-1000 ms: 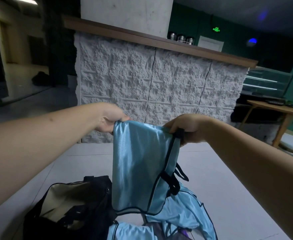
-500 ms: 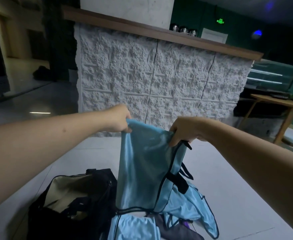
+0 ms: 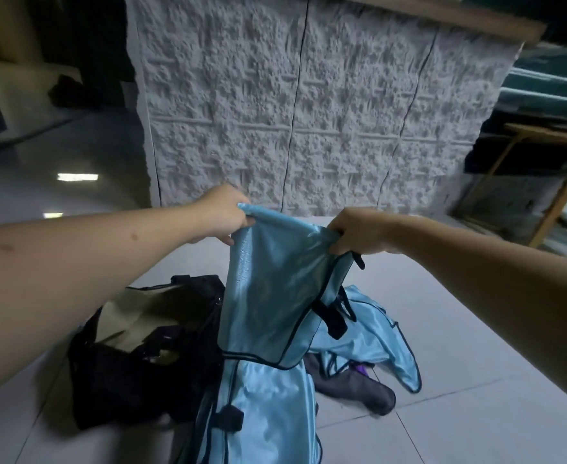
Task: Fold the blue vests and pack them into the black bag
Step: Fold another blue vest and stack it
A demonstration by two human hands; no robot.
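Since a second ago the view has tipped downward and both hands have come lower and nearer the black fabric bag (image 3: 135, 363), so the hanging vest now drops just beside the bag's open mouth. The left hand (image 3: 223, 216) is pinched shut on one top corner of the shiny light-blue satin vest with black piping (image 3: 272, 296), and the right hand (image 3: 359, 231) is closed on the other top corner, so the cloth hangs doubled from a straight upper edge; held like this, it seems to be squared up mid-fold before going into the bag. The bag sits on the pale tiled floor (image 3: 459, 329) with its beige lining showing, left of the vest. More light-blue vests (image 3: 369, 343) lie heaped on the floor below and right of the held one, over a dark grey garment (image 3: 352, 386), evidently waiting their turn. No brand, label or readable writing shows on the vests or the bag.
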